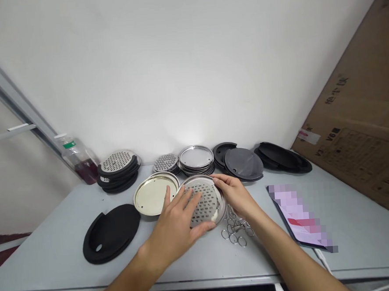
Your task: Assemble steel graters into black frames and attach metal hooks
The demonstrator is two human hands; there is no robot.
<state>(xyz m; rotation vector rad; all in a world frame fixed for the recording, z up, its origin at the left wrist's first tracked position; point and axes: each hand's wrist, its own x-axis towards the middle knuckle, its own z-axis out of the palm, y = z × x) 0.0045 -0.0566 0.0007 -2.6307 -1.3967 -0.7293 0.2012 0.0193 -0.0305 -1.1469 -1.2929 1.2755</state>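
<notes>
A round silver metal plate (222, 202) with a perforated grater disc (204, 205) lying in it is in front of me, tilted slightly. My right hand (236, 196) pinches the plate's upper right rim between thumb and fingers. Fingers spread, my left hand (175, 225) lies over the left side of the disc, its thumb near the lower edge. Part of the disc is hidden under it. Just beyond that hand is a shallow gold-toned plate (154, 194) on another plate. Several metal rings (233, 238) are scattered below my right hand.
Along the wall stand stacks of grater discs in black holders (119, 170), silver plates (196, 157) and black holders (245, 163). A black holder (115, 229) lies left. A phone (301, 220) with a cable lies right. A bottle (80, 161) and a cardboard box (355, 140) flank the table.
</notes>
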